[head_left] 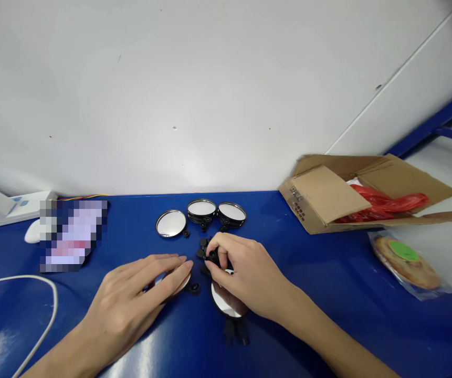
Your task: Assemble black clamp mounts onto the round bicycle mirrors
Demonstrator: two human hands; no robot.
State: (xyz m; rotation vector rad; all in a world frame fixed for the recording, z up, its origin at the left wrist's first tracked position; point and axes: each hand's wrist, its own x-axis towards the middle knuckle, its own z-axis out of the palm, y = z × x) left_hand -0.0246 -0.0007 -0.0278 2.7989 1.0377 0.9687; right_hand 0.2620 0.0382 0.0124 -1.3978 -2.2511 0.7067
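My left hand (131, 296) lies with outstretched fingers over a small round mirror (183, 283), which it mostly covers. A black knob-like joint (195, 288) sticks out at that mirror's right edge. My right hand (247, 270) pinches a small black plastic clamp piece (212, 255) between thumb and fingers; its exact form is partly hidden. Under the right hand is another round mirror (226, 303), face up. Several small black pieces (202, 245) are clustered just left of the right fingertips.
Further back stand a single round mirror (171, 223) and two stacks of mirrors (201, 209) (232, 211). On the right are an open cardboard box (328, 194) with a red bag (387, 202) and a wrapped flat bread-like item (410, 262). A phone (78, 231) and white cable (54, 299) are left.
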